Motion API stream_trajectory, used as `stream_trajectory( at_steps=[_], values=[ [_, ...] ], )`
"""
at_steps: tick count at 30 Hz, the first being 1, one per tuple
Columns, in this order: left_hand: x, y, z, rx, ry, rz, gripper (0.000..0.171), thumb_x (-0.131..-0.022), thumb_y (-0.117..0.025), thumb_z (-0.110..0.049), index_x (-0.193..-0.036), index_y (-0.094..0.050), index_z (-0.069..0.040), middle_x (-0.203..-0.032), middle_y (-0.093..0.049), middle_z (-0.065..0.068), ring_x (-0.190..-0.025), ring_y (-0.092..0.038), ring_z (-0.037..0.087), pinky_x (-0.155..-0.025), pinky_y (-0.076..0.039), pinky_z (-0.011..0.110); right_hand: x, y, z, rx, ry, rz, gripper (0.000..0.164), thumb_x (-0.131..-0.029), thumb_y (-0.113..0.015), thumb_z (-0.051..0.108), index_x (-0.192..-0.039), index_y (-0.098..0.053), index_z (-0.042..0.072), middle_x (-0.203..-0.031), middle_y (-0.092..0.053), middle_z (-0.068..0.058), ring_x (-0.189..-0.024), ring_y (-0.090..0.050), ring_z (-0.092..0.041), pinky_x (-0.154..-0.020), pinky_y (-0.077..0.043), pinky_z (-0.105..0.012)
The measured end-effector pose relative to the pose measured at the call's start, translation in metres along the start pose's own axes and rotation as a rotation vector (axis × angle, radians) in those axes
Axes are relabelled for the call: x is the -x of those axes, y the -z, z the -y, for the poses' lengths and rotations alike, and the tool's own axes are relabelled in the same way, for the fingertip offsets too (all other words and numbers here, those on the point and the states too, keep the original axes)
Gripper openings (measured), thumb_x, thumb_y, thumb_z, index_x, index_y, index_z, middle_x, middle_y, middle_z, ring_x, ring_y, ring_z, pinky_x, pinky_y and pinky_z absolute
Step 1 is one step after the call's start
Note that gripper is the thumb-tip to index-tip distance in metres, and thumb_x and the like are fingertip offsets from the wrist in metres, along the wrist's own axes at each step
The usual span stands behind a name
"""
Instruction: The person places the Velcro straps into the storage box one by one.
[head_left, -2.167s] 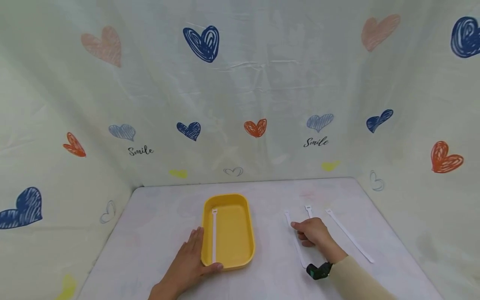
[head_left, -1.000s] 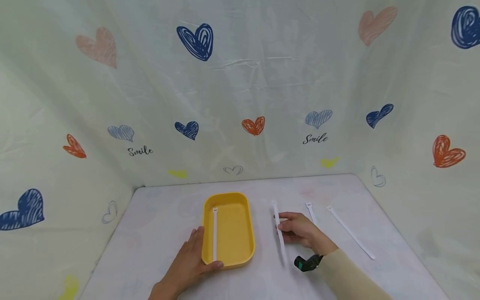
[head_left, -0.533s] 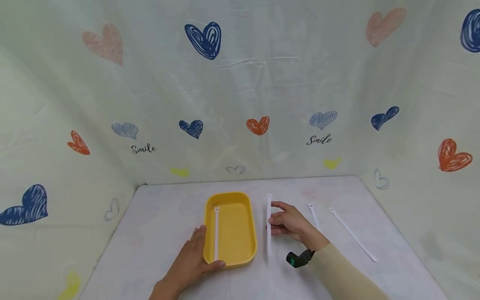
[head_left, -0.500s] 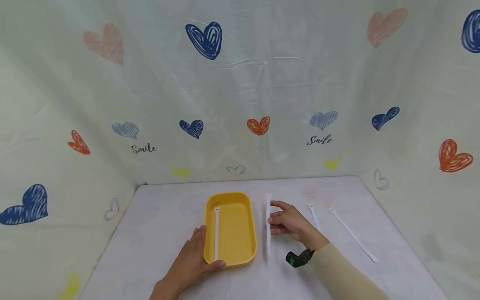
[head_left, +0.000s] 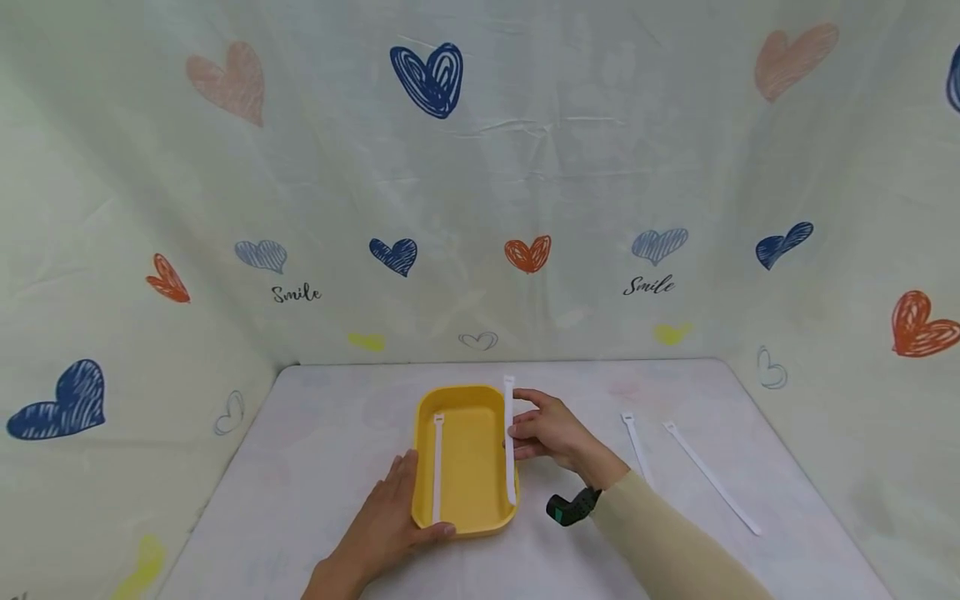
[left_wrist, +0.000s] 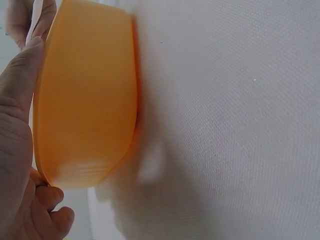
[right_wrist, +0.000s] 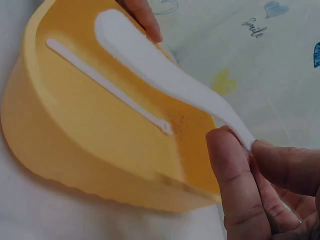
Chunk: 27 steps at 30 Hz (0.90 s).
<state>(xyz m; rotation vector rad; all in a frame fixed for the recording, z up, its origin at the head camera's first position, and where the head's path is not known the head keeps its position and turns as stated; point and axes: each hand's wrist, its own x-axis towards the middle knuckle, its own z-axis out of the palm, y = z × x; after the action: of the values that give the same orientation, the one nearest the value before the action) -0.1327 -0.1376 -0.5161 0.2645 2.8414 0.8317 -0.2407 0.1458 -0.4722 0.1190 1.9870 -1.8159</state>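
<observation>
A yellow tray (head_left: 472, 475) stands on the table. My left hand (head_left: 378, 521) holds its near left corner, fingers along the left side and thumb over the near rim. One white hook-and-loop cable tie (head_left: 438, 471) lies lengthwise inside, near the left wall. Above the tray's right rim, my right hand (head_left: 551, 433) pinches a second white cable tie (head_left: 509, 467) between thumb and fingers. In the right wrist view this held tie (right_wrist: 150, 72) droops over the tray (right_wrist: 125, 185). The left wrist view shows the thumb on the rim of the tray (left_wrist: 90, 95).
Two more white cable ties lie on the table to the right: one upright tie (head_left: 636, 446) partly behind the right sleeve, and one slanted tie (head_left: 712, 479). A dark device (head_left: 573, 507) sits on the right wrist. A heart-printed curtain (head_left: 480, 183) surrounds the table (head_left: 330, 417).
My right hand has picked up a cable tie from the table right of the tray and carried it left to the tray's right rim. My left hand stays at the tray.
</observation>
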Motion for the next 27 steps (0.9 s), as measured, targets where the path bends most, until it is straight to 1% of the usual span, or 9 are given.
stream_trajectory(
  at_steps=[5, 12, 17, 21, 26, 27],
  values=[
    [0.000, 0.001, 0.000, -0.012, 0.014, 0.008, 0.136, -0.078, -0.077, -0.077, -0.166, -0.015, 0.006, -0.173, -0.023, 0.026, -0.161, -0.021, 0.044, -0.123, -0.028, 0.067, -0.010, -0.019, 0.005, 0.023, 0.009, 0.039, 0.073, -0.094, -0.075, -0.004, -0.158, -0.046, 0.016, -0.107, -0.066, -0.016, -0.076, -0.078, -0.023, -0.070, -0.066, -0.039],
    [0.001, 0.002, 0.003, -0.045, -0.009, 0.007, 0.138, -0.074, -0.080, -0.076, -0.165, -0.018, 0.007, -0.171, -0.025, 0.028, -0.159, -0.024, 0.044, -0.122, -0.030, 0.067, -0.022, -0.045, 0.002, 0.062, 0.021, 0.069, 0.072, -0.093, -0.075, -0.003, -0.157, -0.047, 0.012, -0.101, -0.068, -0.017, -0.068, -0.075, -0.021, -0.068, -0.066, -0.039],
    [0.000, 0.004, 0.004, -0.053, -0.002, 0.022, 0.138, -0.074, -0.081, -0.076, -0.166, -0.017, 0.004, -0.172, -0.024, 0.025, -0.160, -0.024, 0.042, -0.124, -0.028, 0.067, -0.028, -0.062, 0.000, 0.113, 0.020, 0.065, 0.071, -0.092, -0.075, -0.003, -0.156, -0.047, 0.010, -0.095, -0.069, -0.017, -0.063, -0.073, -0.019, -0.063, -0.065, -0.037],
    [-0.001, 0.005, 0.005, -0.052, 0.013, 0.039, 0.139, -0.073, -0.080, -0.078, -0.167, -0.016, 0.002, -0.173, -0.024, 0.023, -0.161, -0.023, 0.041, -0.124, -0.026, 0.068, -0.029, -0.074, -0.001, 0.158, 0.019, 0.058, 0.068, -0.091, -0.074, -0.005, -0.154, -0.049, 0.008, -0.086, -0.069, -0.016, -0.060, -0.072, -0.018, -0.061, -0.065, -0.037],
    [-0.002, 0.005, 0.006, -0.044, 0.022, 0.050, 0.139, -0.073, -0.080, -0.078, -0.168, -0.016, 0.001, -0.173, -0.025, 0.022, -0.161, -0.023, 0.041, -0.124, -0.026, 0.068, -0.031, -0.088, -0.005, 0.205, 0.000, 0.026, 0.065, -0.090, -0.074, -0.007, -0.150, -0.052, 0.006, -0.076, -0.069, -0.015, -0.056, -0.070, -0.018, -0.059, -0.064, -0.036],
    [-0.002, 0.005, 0.006, -0.044, 0.024, 0.051, 0.139, -0.073, -0.080, -0.078, -0.168, -0.017, 0.001, -0.173, -0.025, 0.022, -0.161, -0.024, 0.041, -0.124, -0.026, 0.068, -0.032, -0.090, -0.006, 0.214, -0.001, 0.020, 0.065, -0.090, -0.074, -0.008, -0.149, -0.053, 0.006, -0.077, -0.069, -0.015, -0.055, -0.070, -0.018, -0.059, -0.064, -0.036]
  ],
)
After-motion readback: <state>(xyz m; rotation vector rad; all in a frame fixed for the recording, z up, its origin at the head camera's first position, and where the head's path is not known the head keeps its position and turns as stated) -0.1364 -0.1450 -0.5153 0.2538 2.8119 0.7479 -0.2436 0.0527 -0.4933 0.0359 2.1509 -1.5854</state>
